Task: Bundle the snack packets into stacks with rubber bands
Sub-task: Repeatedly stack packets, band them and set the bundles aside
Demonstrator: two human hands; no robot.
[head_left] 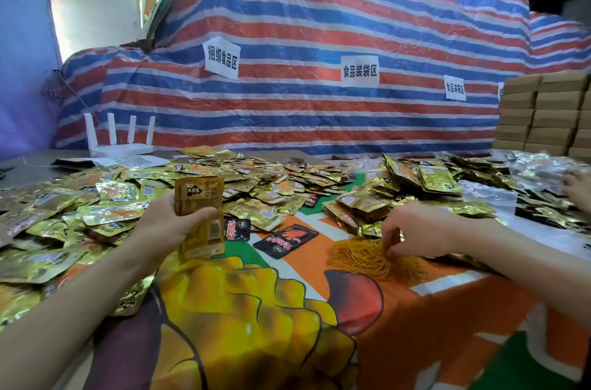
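packets (pixel 199 217) gold | rubber bands (pixel 361 257) orange | tarp (pixel 319 22) red-blue-white striped

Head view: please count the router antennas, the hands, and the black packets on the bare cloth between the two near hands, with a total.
Router antennas: 4
Hands: 3 (left hand gripping gold packets, right hand, another person's hand)
Black packets: 2
Total: 9

Packing workshop: zone signs (pixel 359 71), stacked cartons (pixel 543 114)

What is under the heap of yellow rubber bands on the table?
The heap of rubber bands lies on the printed orange cloth. The right hand pinches at its edge. Whether anything else lies beneath it is covered.
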